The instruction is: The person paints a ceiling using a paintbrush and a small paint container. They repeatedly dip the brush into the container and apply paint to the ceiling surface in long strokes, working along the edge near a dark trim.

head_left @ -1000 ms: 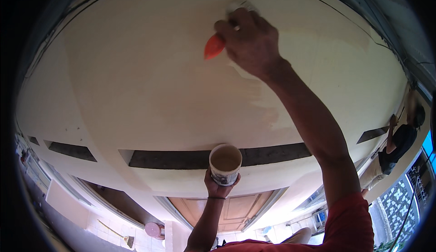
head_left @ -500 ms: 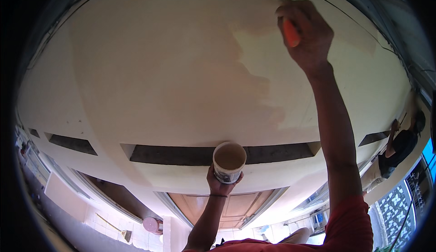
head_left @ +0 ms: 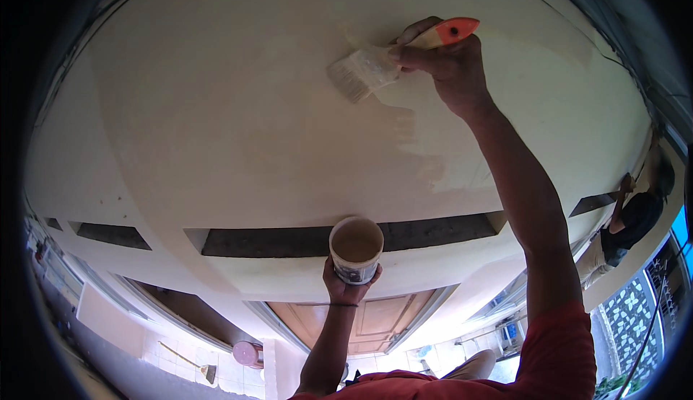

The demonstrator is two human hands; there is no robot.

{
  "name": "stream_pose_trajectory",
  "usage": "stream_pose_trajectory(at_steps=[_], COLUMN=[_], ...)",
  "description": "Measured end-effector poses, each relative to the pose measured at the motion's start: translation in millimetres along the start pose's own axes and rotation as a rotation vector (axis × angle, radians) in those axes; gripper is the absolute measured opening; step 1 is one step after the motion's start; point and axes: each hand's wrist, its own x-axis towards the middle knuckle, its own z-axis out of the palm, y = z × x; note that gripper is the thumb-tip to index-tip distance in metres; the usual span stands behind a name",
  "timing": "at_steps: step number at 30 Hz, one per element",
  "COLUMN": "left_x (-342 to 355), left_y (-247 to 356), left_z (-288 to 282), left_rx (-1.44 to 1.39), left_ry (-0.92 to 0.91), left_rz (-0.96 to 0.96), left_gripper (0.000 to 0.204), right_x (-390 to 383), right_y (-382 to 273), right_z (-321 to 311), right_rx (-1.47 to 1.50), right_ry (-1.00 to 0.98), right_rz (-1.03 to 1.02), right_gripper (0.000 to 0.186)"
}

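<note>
My right hand (head_left: 447, 64) grips a wide paintbrush (head_left: 368, 74) with pale bristles and a wood-and-orange handle, raised against the cream wall (head_left: 216, 133); the bristles lie beside an uneven edge between darker beige and lighter cream. My left hand (head_left: 343, 284) holds a white tub (head_left: 355, 235) of pale beige liquid from below, near a long dark recessed slot (head_left: 440, 228) in the wall. Both forearms rise from the lower edge, with red sleeve at the right.
A co-worker (head_left: 635, 223) in a dark top reaches up the wall at far right. Wires run near the upper rim. Below are a wooden door (head_left: 393, 313), a tiled floor (head_left: 238, 371), a broom (head_left: 202, 371) and a pink bucket (head_left: 247, 353).
My right hand has swept right, then come down and slightly left, the brush now turned sideways with its bristles pointing left. My left hand and tub have shifted only slightly.
</note>
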Motion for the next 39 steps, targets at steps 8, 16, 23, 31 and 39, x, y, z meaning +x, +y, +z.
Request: stream_pose_trajectory(at_steps=[8,16,23,31,39], left_x=[0.5,-3.5,4.9,3.0,5.2], left_y=[3.3,10.1,0.5,5.0,0.6], left_z=[-3.3,-7.0,2.0,-5.4,-2.3], left_rx=[0.015,0.016,0.043,0.013,-0.018], left_ry=[-0.018,-0.050,-0.015,-0.038,-0.072], left_rz=[0.004,0.026,0.000,-0.009,-0.018], left_gripper=[0.062,0.069,0.063,0.061,0.061], right_x=[57.4,44.0,-16.2,-67.8,-27.1], right_y=[-20.2,-68.5,21.8,12.1,18.7], right_z=[-59.7,-31.0,57.6,67.0,-38.1], right_rx=[-0.161,-1.129,-1.196,-0.543,-0.247], right_ry=[-0.009,0.048,0.145,-0.142,0.137], right_rz=[-0.107,-0.807,-1.019,-0.734,-0.469], right_gripper=[0.012,0.011,0.024,0.022,0.017])
